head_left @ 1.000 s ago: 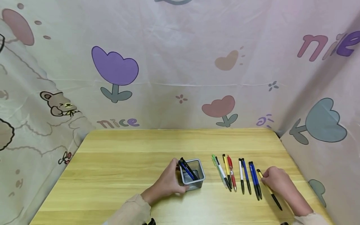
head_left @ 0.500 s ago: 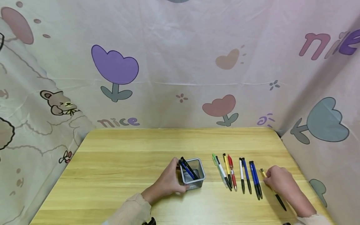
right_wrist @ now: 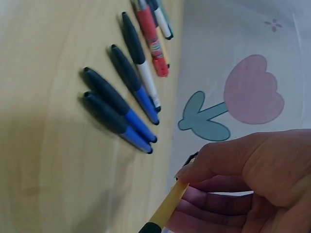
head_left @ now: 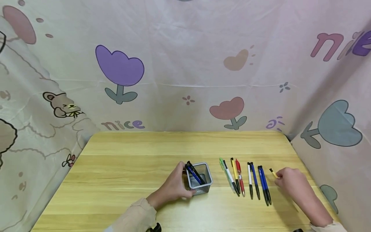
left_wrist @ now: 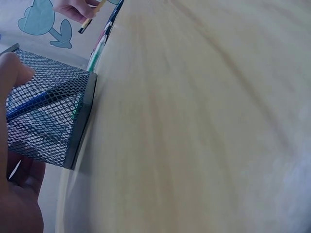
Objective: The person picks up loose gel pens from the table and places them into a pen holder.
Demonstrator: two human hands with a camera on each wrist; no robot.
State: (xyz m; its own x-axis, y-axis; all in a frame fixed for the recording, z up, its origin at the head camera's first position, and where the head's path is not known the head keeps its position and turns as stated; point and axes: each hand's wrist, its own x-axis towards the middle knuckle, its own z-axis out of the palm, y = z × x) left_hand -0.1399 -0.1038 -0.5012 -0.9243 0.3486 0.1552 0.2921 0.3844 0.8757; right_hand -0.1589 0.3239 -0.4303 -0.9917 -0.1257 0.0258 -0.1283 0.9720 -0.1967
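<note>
My left hand (head_left: 175,187) grips the near-left side of a square black mesh pen holder (head_left: 202,190), thumb and fingers around its wall. Inside it lean blue and black pens (head_left: 193,172), and the left wrist view shows a blue pen (left_wrist: 36,103) through the mesh. My right hand (head_left: 294,182) pinches a yellow pen (right_wrist: 171,201) with a black grip between thumb and fingers, above the table's right part. In the head view only the pen's clicker end shows beyond the fingers.
Between the hands a row of pens lies on the wooden table (head_left: 130,180): a green pen (head_left: 222,163), a yellow pen (head_left: 234,169), a red pen (head_left: 240,177), a white pen (head_left: 249,174), and several blue ones (head_left: 262,182). A printed cloth (head_left: 174,64) hangs behind and at both sides.
My right hand has moved right and slightly away from me, lifting the yellow pen and tilting it off the table. My left hand stays on the pen holder.
</note>
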